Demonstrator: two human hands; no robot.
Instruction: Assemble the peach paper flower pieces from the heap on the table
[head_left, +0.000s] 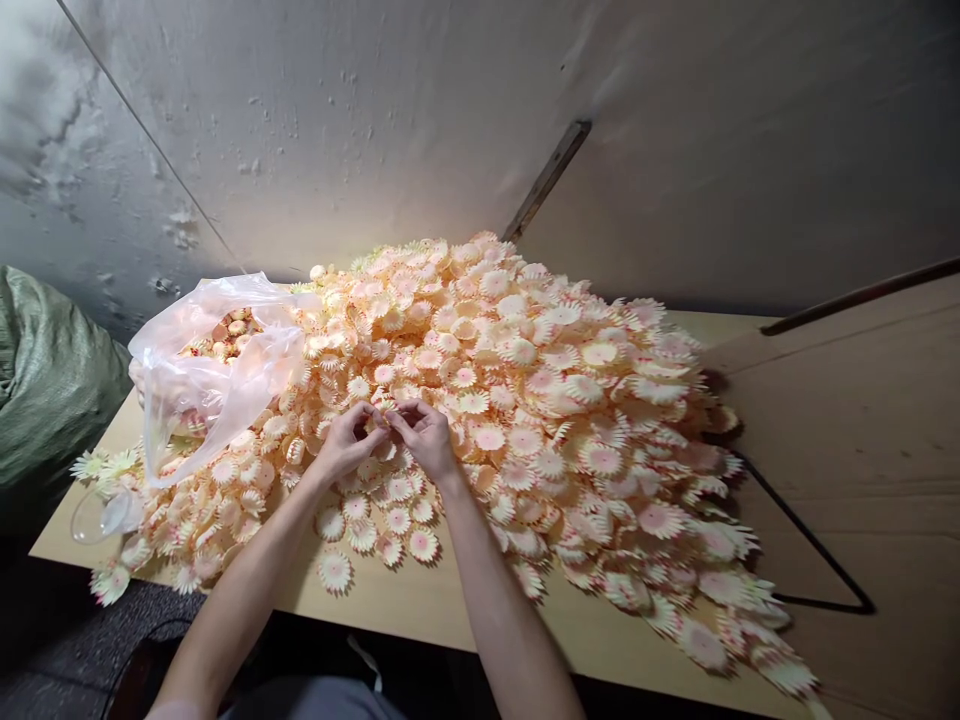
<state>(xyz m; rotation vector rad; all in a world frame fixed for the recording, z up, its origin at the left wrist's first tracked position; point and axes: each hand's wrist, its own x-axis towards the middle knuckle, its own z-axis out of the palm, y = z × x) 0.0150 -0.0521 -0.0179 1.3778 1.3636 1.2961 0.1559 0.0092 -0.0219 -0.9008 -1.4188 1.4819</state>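
Both hands at the near side of the heap, fingertips meeting. Left hand (pixel 343 442) and right hand (pixel 430 437) are curled, thumbs and forefingers drawn into a pinch where they touch. Whatever sits in the pinch is covered by the fingers; cannot tell what it is. Forearms run in from the near edge of the worktop (pixel 450 605).

Heap of artificial flower heads (pixel 525 390): hundreds, flat and round, with many narrow pointed petals like a daisy. Cream to pale peach, most with a pink blush at the centre. They lie overlapped, some face up and some on edge. The pile is deepest at the middle and far edge of the worktop, against the wall (pixel 375 130). It thins into a long trail toward the near right corner. Directly under the hands the layer is shallow. A lone flower head (pixel 334 571) lies apart near the near edge, with a few more just beyond it.

Near the left edge, a thin translucent plastic bag (pixel 217 375), crumpled and open, rests on the heap with more flower heads inside. Green sack (pixel 45 385) stands off the left edge. Cardboard sheet (pixel 870 440) lies past the right end of the heap, a black cord (pixel 814 545) crossing it.
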